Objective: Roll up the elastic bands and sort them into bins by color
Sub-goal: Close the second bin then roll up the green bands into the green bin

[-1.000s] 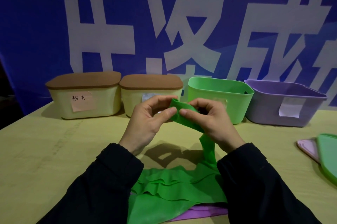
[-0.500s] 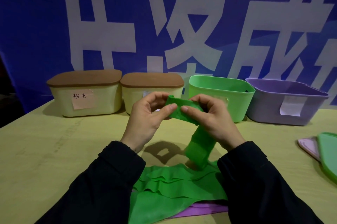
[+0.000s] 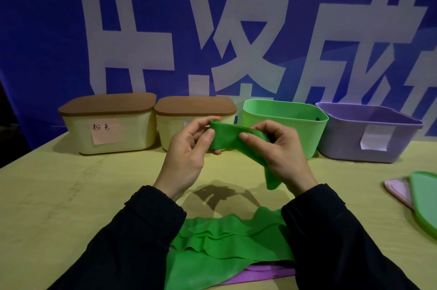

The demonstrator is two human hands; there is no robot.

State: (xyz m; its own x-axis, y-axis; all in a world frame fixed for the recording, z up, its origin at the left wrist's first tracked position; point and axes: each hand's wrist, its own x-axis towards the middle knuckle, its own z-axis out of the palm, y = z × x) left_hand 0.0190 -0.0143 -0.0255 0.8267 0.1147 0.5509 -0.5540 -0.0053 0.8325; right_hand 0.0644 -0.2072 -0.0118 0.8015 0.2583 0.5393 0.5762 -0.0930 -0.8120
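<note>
The green band [image 3: 233, 136] is held up above the table [image 3: 59, 195], in front of the green bin [image 3: 295, 124]. The left hand [image 3: 186, 159] pinches its rolled end between thumb and curled fingers [image 3: 208, 135]; the right hand [image 3: 281, 155] grips the strip with its thumb on top and fingers curled behind. Compared with half a second ago, the tail has come off the pile: it now hangs free as a short end below the right palm, where earlier it still ran down to the heap.

That heap, a pile of green bands [image 3: 224, 242], lies on the table between the two black sleeves, with a purple band [image 3: 260, 275] showing under it. Along the back stand two cream boxes with brown lids, the left box [image 3: 111, 133] carrying a pink note, the second box [image 3: 175, 124] partly hidden by the left hand, then the green bin and the purple bin [image 3: 354, 143]. A green lid [image 3: 425, 200] lies over a pink lid [image 3: 399, 189] at the right edge. A blue banner [image 3: 35, 29] with large white characters fills the background.
</note>
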